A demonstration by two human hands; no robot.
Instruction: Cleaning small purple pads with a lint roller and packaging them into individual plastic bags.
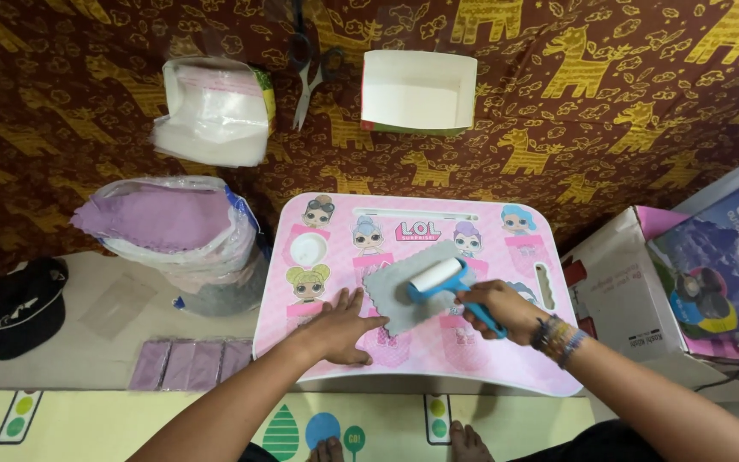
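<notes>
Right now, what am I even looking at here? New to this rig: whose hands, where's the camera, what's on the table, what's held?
No machine here: a person works with two bare hands, and the single picture comes from a camera worn on their head, looking down.

The left hand lies flat, pressing the edge of a small grey cloth onto a pink lap tray printed with cartoon dolls. The right hand grips the blue handle of a lint roller, whose white roll rests on the cloth.

Around the tray: a plastic bag with purple cloth on the left, flat purple packets below it, and a black cap at the far left. Farther back lie an open white box, scissors and a stack of clear bags. Cardboard boxes stand on the right.
</notes>
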